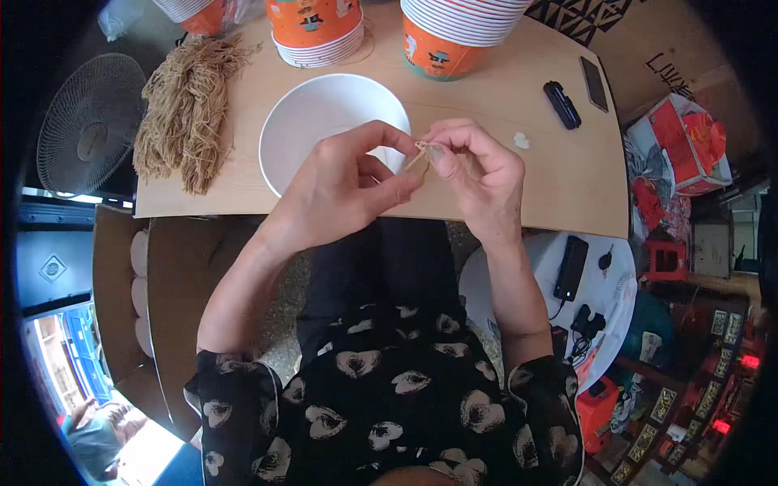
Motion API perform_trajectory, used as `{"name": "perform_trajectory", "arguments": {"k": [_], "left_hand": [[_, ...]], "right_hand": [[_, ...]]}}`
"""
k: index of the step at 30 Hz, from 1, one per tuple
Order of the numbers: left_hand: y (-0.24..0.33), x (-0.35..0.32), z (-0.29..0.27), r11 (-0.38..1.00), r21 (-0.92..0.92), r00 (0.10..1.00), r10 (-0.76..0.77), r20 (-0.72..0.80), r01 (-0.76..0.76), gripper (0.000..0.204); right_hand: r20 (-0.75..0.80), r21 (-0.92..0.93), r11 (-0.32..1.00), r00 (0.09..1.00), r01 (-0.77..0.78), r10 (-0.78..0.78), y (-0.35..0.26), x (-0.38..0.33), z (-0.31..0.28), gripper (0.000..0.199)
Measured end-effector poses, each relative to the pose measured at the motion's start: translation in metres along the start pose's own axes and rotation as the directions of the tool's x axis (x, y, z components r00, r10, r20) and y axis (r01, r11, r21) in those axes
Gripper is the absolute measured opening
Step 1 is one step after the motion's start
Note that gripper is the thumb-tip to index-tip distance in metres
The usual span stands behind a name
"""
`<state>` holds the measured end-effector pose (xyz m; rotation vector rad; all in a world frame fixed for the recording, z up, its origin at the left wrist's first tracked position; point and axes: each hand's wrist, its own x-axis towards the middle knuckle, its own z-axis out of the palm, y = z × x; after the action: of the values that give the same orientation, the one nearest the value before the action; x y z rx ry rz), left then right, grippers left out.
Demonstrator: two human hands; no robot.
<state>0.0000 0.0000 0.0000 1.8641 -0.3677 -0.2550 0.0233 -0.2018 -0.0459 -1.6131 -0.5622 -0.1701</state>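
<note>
head view | left fisheye of pair, head-worn | looks down | near, over table [579, 182]

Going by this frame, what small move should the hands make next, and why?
Probably a gentle pull to snug the tan strand: it seems to bend into a small loop, the right hand appears to pinch it, and the left hand has its fingertips close by, seemingly placed to draw the other end. Whether a knot has formed is too small to tell.

A heart-printed black top [421, 405] meets dark trousers [377, 271].
</note>
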Motion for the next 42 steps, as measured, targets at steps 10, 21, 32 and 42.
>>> {"name": "perform_trajectory", "arguments": {"k": [10, 21, 32, 42], "left_hand": [[-0.008, -0.004, 0.004, 0.957, -0.27, 0.993, -0.094, 0.071, 0.109, 0.021], [-0.017, -0.002, 0.004, 0.994, -0.088, 0.992, 0.054, -0.115, -0.065, 0.014], [-0.027, 0.01, -0.031, 0.996, 0.044, 0.97, 0.09, -0.224, -0.082, 0.012], [-0.032, 0.016, -0.041, 0.997, 0.0, 0.971, 0.081, -0.224, -0.083, 0.012]], "right_hand": [[-0.062, 0.083, 0.964, 0.964, -0.253, 0.259, -0.015, -0.009, -0.001, 0.015], [0.182, -0.042, 0.987, 0.97, -0.156, 0.161, -0.012, 0.013, 0.005, 0.017], [0.226, 0.257, 0.905, 0.932, -0.338, 0.284, 0.013, 0.052, 0.028, 0.007], [0.235, 0.409, 0.774, 0.876, -0.483, 0.422, 0.051, 0.057, -0.016, 0.019]]}}
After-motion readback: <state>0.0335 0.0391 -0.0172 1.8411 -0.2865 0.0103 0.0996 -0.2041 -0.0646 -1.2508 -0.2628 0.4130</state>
